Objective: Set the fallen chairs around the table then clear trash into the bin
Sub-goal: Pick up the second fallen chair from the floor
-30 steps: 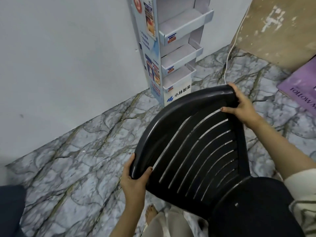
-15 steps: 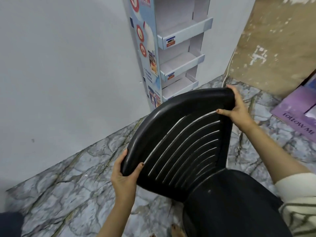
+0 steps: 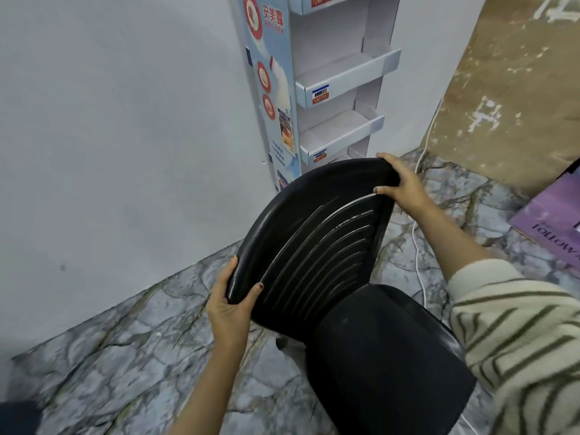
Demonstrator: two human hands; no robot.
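Note:
A black plastic chair (image 3: 317,246) with a slatted backrest fills the middle of the view, its seat toward me at the lower right. My left hand (image 3: 229,306) grips the lower left end of the backrest's top rim, thumb on the front. My right hand (image 3: 400,186) grips the upper right end of the same rim. The backrest tilts leftward. The chair's legs are mostly hidden under the seat. No table, bin or trash is in view.
A tall cardboard display stand (image 3: 317,89) with bare shelves stands against the white wall (image 3: 110,136) just behind the chair. A white cable (image 3: 419,246) runs over the marble-patterned floor (image 3: 125,356). A brown board (image 3: 514,89) and a purple sheet (image 3: 552,227) lie at right.
The chair has been raised and turned more upright, its backrest narrower in view. The view tilted up, showing more of the display stand. Both hands kept their grip on the backrest.

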